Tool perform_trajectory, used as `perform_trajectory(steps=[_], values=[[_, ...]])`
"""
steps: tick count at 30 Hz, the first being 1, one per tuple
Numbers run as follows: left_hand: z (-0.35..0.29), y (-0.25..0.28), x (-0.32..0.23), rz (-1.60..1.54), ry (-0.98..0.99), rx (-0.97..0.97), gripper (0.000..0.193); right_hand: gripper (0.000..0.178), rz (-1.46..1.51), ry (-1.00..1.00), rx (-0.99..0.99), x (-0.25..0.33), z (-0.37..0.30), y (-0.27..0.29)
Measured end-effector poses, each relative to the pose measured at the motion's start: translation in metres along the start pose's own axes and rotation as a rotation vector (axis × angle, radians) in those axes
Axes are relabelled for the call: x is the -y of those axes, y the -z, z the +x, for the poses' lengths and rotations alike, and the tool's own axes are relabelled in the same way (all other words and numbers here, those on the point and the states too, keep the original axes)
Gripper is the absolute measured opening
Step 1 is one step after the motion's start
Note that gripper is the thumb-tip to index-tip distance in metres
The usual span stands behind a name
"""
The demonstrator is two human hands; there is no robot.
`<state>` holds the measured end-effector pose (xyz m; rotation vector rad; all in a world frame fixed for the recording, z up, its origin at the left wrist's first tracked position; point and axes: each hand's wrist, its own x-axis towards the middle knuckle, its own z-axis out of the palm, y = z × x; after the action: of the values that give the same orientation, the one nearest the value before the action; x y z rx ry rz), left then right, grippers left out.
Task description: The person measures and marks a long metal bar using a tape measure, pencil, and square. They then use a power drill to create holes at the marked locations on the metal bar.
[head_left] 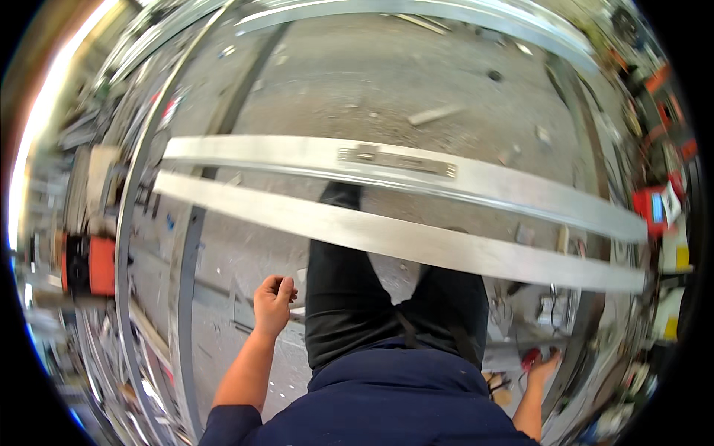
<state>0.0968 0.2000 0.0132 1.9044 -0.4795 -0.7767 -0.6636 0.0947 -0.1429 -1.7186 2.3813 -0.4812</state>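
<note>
Two long silvery metal profiles run across in front of my legs: the farther profile (pixel 282 154) and the nearer profile (pixel 416 241). A flat elongated metal plate (pixel 398 160) with small holes lies along the face of the farther one. My left hand (pixel 274 305) hangs below the nearer profile, left of my legs. Its fingers are curled in, and nothing shows in them. Low on the right, my right hand (pixel 547 366) is closed at a small red rounded object (pixel 530 360), whose kind I cannot make out. Neither hand touches the profiles.
Long metal rails, among them a left rail (pixel 126 245), frame the work area. An orange-and-black machine (pixel 91 265) stands at the left. On the right sits a red device with a small screen (pixel 657 208). Offcuts and debris lie on the grey floor (pixel 320 82).
</note>
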Motion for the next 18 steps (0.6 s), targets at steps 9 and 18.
perform_trajectory(steps=[9, 18], values=[[-0.059, 0.133, 0.201, 0.504, 0.376, -0.851, 0.059, 0.044, 0.439, 0.642, -0.065, 0.269, 0.098, 0.046], [-0.060, 0.108, 0.277, -0.420, 0.743, -0.827, 0.036, 0.048, 0.477, 0.917, 0.078, 0.401, 0.095, 0.035]])
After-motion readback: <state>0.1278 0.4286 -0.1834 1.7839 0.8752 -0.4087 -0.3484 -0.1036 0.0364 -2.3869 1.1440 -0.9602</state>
